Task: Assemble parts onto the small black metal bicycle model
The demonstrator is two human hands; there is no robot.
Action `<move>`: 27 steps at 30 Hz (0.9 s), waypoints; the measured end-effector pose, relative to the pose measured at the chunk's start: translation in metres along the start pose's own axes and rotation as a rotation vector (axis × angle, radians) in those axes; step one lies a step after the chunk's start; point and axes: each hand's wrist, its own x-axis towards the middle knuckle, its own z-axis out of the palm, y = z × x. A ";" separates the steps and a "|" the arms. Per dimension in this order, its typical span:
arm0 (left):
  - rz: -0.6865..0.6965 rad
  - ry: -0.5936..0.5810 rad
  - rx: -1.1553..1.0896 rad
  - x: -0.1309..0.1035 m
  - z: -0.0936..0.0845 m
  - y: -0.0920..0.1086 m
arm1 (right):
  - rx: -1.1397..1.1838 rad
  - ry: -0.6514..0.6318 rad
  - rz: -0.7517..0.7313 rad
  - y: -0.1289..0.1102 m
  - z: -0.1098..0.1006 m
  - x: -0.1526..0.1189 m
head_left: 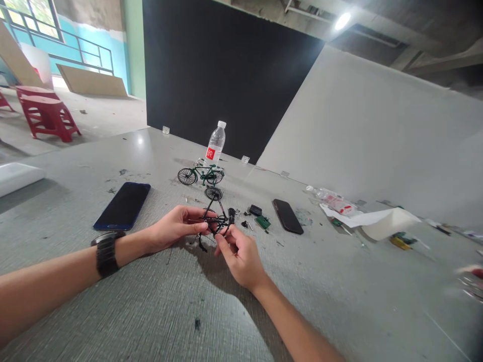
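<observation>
Both hands hold a black model bicycle frame above the grey table. My left hand pinches its left side between thumb and fingers. The fingers of my right hand are closed on its lower right part; the small part at those fingertips is too fine to make out. A spoked black wheel shows at the far end of the frame. Just beyond stands a green model bicycle with black wheels, in front of an upright water bottle.
A blue phone lies at left, a black phone at right. Small black and green parts lie right of the hands. Farther right are a lying bottle and a paper roll. Another person's blurred hand is at the right edge.
</observation>
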 end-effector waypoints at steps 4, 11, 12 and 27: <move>0.005 -0.009 -0.002 0.000 -0.001 -0.002 | -0.017 0.000 0.002 0.001 0.000 0.000; -0.002 0.003 -0.062 0.001 0.001 -0.001 | -0.050 0.008 -0.004 0.001 0.001 0.001; -0.002 0.000 -0.064 0.001 0.001 -0.001 | -0.054 0.004 -0.005 0.001 0.001 0.001; -0.008 -0.012 0.184 -0.006 0.005 0.010 | -0.075 -0.085 -0.030 0.002 0.002 0.001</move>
